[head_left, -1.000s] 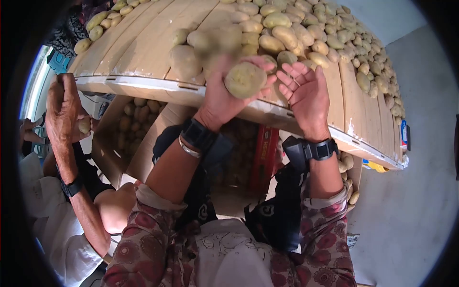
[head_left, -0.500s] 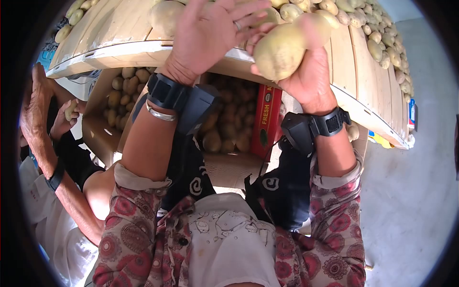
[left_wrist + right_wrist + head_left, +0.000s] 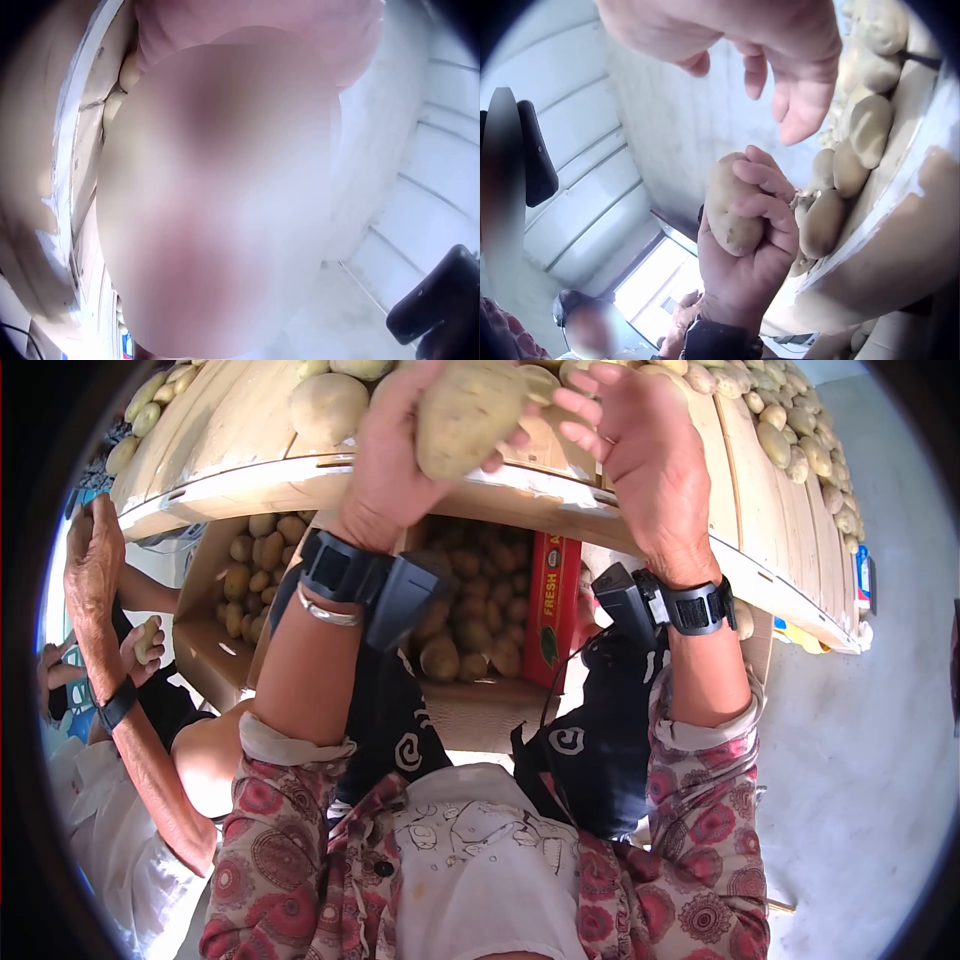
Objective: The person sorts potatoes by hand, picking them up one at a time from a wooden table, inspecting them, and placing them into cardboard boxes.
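A large pale potato [image 3: 468,418] is gripped by my left hand [image 3: 392,465] above the wooden surface's near edge. The right wrist view shows the same potato [image 3: 733,206] with the left hand's [image 3: 748,281] fingers curled round its side. To the right, my right hand [image 3: 660,470] is raised with its fingers loosely bent and nothing in them. It also shows at the top of the right wrist view, that hand [image 3: 742,26] hanging apart from the potato. A blurred patch hides most of the left wrist view.
Potatoes [image 3: 330,408] lie along the slatted wooden surface [image 3: 240,435], more at the right. Below its edge stand a cardboard box [image 3: 205,650] of potatoes and a box with a red side [image 3: 550,610]. Another person's arm [image 3: 150,760] is at the left.
Half a second ago the right hand held a potato and the left was open; now the left hand grips one and the right is free. The left hand held one a second ago too.
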`<move>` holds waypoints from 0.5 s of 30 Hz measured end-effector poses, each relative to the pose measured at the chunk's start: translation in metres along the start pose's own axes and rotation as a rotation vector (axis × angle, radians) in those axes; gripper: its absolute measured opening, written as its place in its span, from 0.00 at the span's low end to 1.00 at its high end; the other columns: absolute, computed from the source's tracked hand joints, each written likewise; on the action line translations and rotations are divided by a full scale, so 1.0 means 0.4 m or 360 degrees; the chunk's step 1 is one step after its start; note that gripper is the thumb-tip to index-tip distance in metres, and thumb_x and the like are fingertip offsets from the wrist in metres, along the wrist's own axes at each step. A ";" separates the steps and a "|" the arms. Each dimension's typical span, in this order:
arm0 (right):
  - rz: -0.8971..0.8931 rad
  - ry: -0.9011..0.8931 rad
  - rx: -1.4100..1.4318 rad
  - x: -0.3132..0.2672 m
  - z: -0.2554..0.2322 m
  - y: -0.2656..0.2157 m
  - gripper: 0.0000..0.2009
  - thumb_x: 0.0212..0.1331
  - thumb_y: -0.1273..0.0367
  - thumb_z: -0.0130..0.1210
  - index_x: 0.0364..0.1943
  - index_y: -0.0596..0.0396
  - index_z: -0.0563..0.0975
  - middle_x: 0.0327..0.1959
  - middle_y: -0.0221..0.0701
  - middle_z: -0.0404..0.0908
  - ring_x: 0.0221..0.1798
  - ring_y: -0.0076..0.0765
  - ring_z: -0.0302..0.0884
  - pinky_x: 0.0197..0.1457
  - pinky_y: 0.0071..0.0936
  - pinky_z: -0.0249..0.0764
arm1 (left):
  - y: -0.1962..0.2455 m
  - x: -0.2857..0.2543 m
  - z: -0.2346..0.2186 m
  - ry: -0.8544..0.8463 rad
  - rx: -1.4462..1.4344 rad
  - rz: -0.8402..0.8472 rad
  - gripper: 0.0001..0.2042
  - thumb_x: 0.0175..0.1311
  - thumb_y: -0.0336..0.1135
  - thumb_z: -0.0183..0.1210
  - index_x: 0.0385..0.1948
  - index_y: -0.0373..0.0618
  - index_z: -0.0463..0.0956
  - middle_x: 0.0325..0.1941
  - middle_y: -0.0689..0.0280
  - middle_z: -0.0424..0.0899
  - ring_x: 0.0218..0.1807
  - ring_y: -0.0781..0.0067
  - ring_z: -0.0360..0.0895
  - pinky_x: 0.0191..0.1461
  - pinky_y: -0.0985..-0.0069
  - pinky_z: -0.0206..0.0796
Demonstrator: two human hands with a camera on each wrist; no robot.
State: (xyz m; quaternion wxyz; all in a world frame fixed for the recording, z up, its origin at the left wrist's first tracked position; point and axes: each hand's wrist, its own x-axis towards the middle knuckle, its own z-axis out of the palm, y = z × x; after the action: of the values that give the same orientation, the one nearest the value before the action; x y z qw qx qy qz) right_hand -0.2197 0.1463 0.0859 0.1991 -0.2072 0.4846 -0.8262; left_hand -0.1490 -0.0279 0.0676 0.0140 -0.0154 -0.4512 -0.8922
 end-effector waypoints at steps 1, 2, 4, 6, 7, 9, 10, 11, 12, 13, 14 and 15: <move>0.0069 -0.0011 -0.0066 -0.001 -0.001 0.004 0.21 0.68 0.55 0.39 0.51 0.59 0.68 0.43 0.36 0.76 0.47 0.35 0.76 0.48 0.30 0.74 | 0.005 0.009 -0.016 0.0006 -0.0115 0.0107 0.26 0.68 0.54 0.37 0.52 0.38 0.67 0.46 0.57 0.75 0.42 0.67 0.72 0.43 0.77 0.63; 0.0068 -0.0003 -0.0067 -0.015 -0.004 0.000 0.21 0.68 0.55 0.39 0.51 0.59 0.68 0.43 0.36 0.76 0.47 0.35 0.76 0.48 0.30 0.74 | 0.000 0.014 -0.018 0.0014 -0.0218 0.0225 0.27 0.69 0.53 0.37 0.55 0.37 0.66 0.55 0.56 0.74 0.55 0.65 0.73 0.58 0.69 0.65; 0.0534 -0.0210 0.0005 -0.016 0.004 0.008 0.23 0.68 0.53 0.38 0.54 0.60 0.65 0.44 0.37 0.76 0.45 0.38 0.77 0.47 0.32 0.76 | -0.008 0.027 -0.021 -0.0154 -0.0461 0.0260 0.22 0.70 0.47 0.38 0.52 0.36 0.68 0.50 0.59 0.78 0.49 0.70 0.76 0.54 0.74 0.70; 0.0660 -0.0253 0.0167 -0.017 0.019 0.013 0.25 0.67 0.51 0.37 0.54 0.59 0.65 0.45 0.38 0.76 0.46 0.39 0.77 0.48 0.34 0.76 | -0.012 0.028 -0.014 0.0076 -0.0264 0.0349 0.22 0.70 0.46 0.37 0.52 0.35 0.68 0.50 0.59 0.77 0.50 0.70 0.76 0.55 0.75 0.68; 0.0776 -0.0313 0.0313 -0.015 0.026 0.013 0.26 0.67 0.50 0.37 0.55 0.59 0.64 0.45 0.38 0.76 0.46 0.40 0.77 0.49 0.35 0.76 | -0.016 0.034 -0.019 -0.0177 -0.0116 0.0369 0.24 0.70 0.47 0.36 0.53 0.35 0.67 0.53 0.56 0.75 0.53 0.66 0.74 0.59 0.70 0.65; 0.0865 -0.0399 0.0527 -0.028 0.015 0.015 0.30 0.64 0.45 0.36 0.57 0.56 0.63 0.47 0.39 0.76 0.50 0.43 0.76 0.51 0.42 0.75 | -0.021 0.029 0.013 -0.0412 -0.0091 0.0390 0.26 0.70 0.50 0.35 0.55 0.35 0.65 0.55 0.54 0.73 0.56 0.62 0.72 0.61 0.67 0.62; 0.0873 -0.0394 0.0528 -0.028 0.007 0.020 0.30 0.64 0.45 0.36 0.57 0.56 0.63 0.47 0.39 0.76 0.50 0.43 0.76 0.51 0.42 0.75 | -0.018 0.031 0.019 -0.0635 -0.0085 0.0386 0.28 0.70 0.52 0.33 0.57 0.35 0.63 0.58 0.52 0.70 0.59 0.59 0.69 0.63 0.64 0.60; 0.0919 -0.0342 0.0603 -0.026 0.002 0.023 0.31 0.63 0.44 0.37 0.59 0.53 0.63 0.50 0.39 0.75 0.52 0.44 0.75 0.50 0.46 0.75 | -0.014 0.027 0.018 -0.0631 -0.0087 0.0385 0.28 0.70 0.52 0.33 0.57 0.35 0.63 0.58 0.52 0.70 0.59 0.59 0.69 0.63 0.64 0.60; 0.0961 -0.0293 0.0677 -0.023 0.006 0.023 0.31 0.62 0.43 0.38 0.61 0.51 0.62 0.53 0.39 0.74 0.53 0.45 0.75 0.50 0.50 0.74 | -0.009 0.020 0.019 -0.0558 -0.0305 0.0285 0.30 0.69 0.55 0.32 0.58 0.35 0.62 0.60 0.50 0.68 0.61 0.55 0.66 0.64 0.61 0.58; 0.1021 -0.0141 0.0458 -0.021 0.021 0.020 0.33 0.59 0.42 0.42 0.63 0.47 0.60 0.60 0.35 0.67 0.56 0.47 0.72 0.51 0.54 0.73 | -0.005 0.018 0.017 -0.0482 -0.0521 0.0188 0.33 0.68 0.59 0.32 0.60 0.36 0.60 0.62 0.48 0.65 0.63 0.51 0.63 0.65 0.58 0.56; 0.1026 -0.0147 0.0454 -0.023 0.025 0.022 0.33 0.59 0.42 0.42 0.63 0.47 0.60 0.60 0.35 0.67 0.56 0.47 0.72 0.51 0.54 0.73 | 0.001 0.021 0.004 -0.0478 -0.0521 0.0195 0.33 0.68 0.59 0.32 0.60 0.36 0.60 0.62 0.48 0.65 0.63 0.51 0.63 0.65 0.58 0.56; 0.0849 -0.0232 0.0174 -0.027 0.024 0.025 0.27 0.60 0.48 0.46 0.55 0.52 0.67 0.50 0.34 0.73 0.50 0.39 0.74 0.49 0.41 0.73 | 0.006 0.026 -0.019 -0.0596 -0.0568 0.0230 0.34 0.67 0.60 0.32 0.60 0.36 0.59 0.62 0.48 0.65 0.64 0.50 0.63 0.65 0.58 0.57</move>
State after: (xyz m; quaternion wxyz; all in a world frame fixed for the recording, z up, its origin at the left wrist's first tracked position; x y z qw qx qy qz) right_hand -0.2042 0.1408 0.0798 0.4547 -0.1201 0.4611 -0.7524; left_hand -0.1594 -0.0357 0.0655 -0.0090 -0.2145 -0.2792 -0.9359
